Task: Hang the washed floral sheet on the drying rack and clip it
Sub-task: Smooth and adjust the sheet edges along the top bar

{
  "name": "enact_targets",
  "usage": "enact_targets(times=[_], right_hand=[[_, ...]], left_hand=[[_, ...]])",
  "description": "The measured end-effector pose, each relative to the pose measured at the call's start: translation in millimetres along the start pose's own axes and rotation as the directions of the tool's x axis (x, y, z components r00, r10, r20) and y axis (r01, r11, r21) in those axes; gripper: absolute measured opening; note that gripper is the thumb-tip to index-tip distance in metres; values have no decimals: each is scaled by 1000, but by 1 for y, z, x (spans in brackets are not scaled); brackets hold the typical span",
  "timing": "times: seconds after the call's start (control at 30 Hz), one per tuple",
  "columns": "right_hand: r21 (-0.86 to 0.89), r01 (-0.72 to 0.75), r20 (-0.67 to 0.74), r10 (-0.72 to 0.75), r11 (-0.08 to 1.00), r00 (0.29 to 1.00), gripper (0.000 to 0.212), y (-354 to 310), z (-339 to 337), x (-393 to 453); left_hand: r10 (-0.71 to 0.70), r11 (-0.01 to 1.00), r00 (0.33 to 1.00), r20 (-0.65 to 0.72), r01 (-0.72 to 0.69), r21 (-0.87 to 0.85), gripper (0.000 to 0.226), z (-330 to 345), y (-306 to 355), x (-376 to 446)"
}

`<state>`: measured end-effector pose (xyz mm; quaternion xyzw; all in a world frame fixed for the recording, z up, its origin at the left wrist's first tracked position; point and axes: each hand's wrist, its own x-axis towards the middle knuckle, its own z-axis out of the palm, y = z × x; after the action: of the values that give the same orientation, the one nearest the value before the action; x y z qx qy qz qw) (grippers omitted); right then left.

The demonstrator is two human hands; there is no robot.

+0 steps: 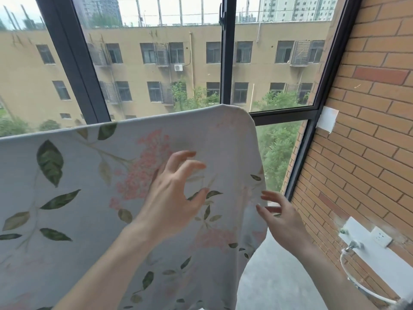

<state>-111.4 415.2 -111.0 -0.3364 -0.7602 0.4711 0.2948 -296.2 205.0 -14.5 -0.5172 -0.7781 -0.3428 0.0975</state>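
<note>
Nearest to me, the left hand [172,193] was raised in front of the sheet [89,198], fingers spread and curled, gripping nothing; whether the palm touched the cloth I could not tell. The right hand [283,218] hovered just beside the sheet's right edge, fingers apart and likewise empty. The sheet, pale with green leaves and pink blossoms, hung draped over a support hidden beneath its top fold, its rounded corner at the upper right. Past its right edge lay a grey floor [274,276], and along the brick wall [368,130] sat a socket [381,236] and a tap [353,245] with a white hose [357,285]. Beyond stood the dark-framed window [226,63], with a tan building [138,72] and trees outside.
</note>
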Motion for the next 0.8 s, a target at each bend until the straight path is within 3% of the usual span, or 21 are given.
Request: enact_targets(times=[0.27, 0.37, 0.43, 0.5, 0.6, 0.8], right_hand=[[57, 175, -13, -175, 983, 984, 43, -30, -17, 117], [61, 224, 7, -224, 973, 974, 46, -36, -19, 154], [124, 232, 71, -241, 965, 968, 33, -34, -18, 175], [206, 217, 185, -255, 954, 949, 20, -27, -19, 190], [308, 205, 308, -301, 929, 902, 25, -18, -26, 206], [476, 263, 298, -435, 839, 849, 19, -28, -45, 243]], left_hand=[[172, 940, 957, -235, -88, 331, 57, -7, 28, 90], [69, 917, 972, -227, 28, 398, 69, -4, 33, 113], [-18, 880, 975, -223, 121, 459, 72, 5, 33, 121], [-45, 834, 962, -268, 184, 520, 65, 14, 32, 127], [-50, 811, 922, -385, 263, 523, 46, 22, 33, 133], [-94, 813, 880, -465, 337, 475, 35, 37, 42, 147]])
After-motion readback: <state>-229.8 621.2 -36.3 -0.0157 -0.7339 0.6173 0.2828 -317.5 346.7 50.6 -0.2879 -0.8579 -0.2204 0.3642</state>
